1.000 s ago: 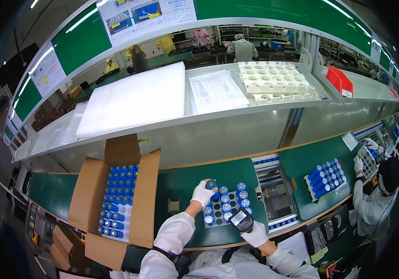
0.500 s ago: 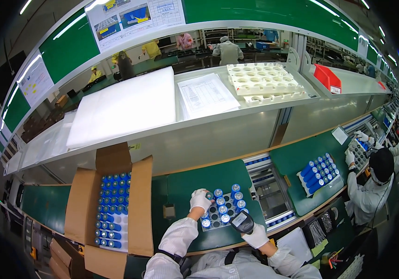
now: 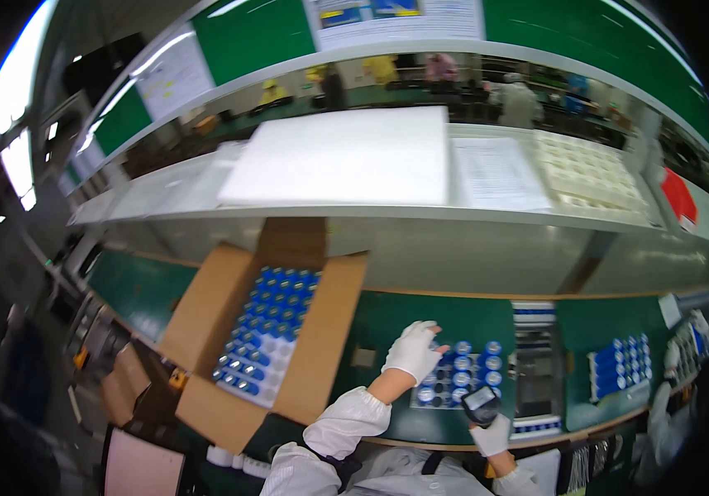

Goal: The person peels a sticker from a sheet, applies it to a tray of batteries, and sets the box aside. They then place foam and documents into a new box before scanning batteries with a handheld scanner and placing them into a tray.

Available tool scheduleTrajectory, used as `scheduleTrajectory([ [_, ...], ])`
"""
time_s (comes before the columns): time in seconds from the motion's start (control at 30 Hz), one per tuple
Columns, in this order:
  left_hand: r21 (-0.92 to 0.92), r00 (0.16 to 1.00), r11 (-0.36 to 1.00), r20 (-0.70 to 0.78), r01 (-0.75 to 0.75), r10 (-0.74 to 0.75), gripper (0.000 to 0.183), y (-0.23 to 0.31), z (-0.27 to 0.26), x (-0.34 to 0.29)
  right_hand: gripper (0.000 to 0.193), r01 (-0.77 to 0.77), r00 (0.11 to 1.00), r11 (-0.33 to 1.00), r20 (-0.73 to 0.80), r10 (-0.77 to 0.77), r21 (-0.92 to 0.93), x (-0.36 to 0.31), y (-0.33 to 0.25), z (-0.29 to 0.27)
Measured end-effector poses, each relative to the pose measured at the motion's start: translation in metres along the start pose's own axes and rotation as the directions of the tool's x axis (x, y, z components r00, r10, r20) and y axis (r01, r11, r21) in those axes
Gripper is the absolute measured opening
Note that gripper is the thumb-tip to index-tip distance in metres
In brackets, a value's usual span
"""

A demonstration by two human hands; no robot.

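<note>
My left hand (image 3: pixel 412 355), in a white glove, hovers at the left edge of a holder with round holes (image 3: pixel 420 405). Its fingers are apart and I see nothing in them. Blue cylindrical battery cells (image 3: pixel 462 364) stand upright in several of the holes, and some holes are vacant. My gloved right hand (image 3: pixel 492 435) grips a dark handheld scanner (image 3: pixel 481 405) with a pale lit face, over the holder's near right corner. The scanner hides part of that corner.
Left of the holder stands an open cardboard box (image 3: pixel 334 331) with rows of blue cells. Another group of cells (image 3: pixel 621 368) stands on the right, past a roller conveyor (image 3: pixel 538 372). A shelf above bears a white foam sheet (image 3: pixel 338 157), papers and cream trays (image 3: pixel 590 169). A co-worker's sleeve shows far right.
The view has swung left, so the bench appears further right. My left hand has let go of the cell at the holder's left side and drawn away. My right hand keeps the scanner.
</note>
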State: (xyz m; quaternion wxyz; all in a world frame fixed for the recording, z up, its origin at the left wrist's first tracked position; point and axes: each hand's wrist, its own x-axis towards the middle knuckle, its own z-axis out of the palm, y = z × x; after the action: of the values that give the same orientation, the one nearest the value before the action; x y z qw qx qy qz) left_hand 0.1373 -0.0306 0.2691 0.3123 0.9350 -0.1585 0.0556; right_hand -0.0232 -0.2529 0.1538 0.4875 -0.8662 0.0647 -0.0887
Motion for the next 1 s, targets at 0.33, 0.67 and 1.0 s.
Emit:
scheduleTrajectory([
  [0.33, 0.515, 0.786, 0.596, -0.354, 0.616, -0.507, 0.054, -0.247, -0.184, -0.092, 0.030, 0.108, 0.994, 0.981, -0.024, -0.105, 0.161, 0.024, -0.027, 0.047],
  [0.67, 0.767, 0.858, 0.546, -0.011, 0.337, -0.514, 0.059, -0.285, -0.106, -0.038, 0.051, 0.096, 0.965, 0.995, 0.244, -0.093, -0.001, 0.028, -0.066, 0.036],
  [1.0, 0.856, 0.927, 0.512, 0.244, -0.068, -0.285, 0.064, -0.247, -0.049, 0.094, 0.039, 0.164, 0.986, 0.981, -0.001, -0.165, 0.106, 0.001, -0.052, 0.015],
])
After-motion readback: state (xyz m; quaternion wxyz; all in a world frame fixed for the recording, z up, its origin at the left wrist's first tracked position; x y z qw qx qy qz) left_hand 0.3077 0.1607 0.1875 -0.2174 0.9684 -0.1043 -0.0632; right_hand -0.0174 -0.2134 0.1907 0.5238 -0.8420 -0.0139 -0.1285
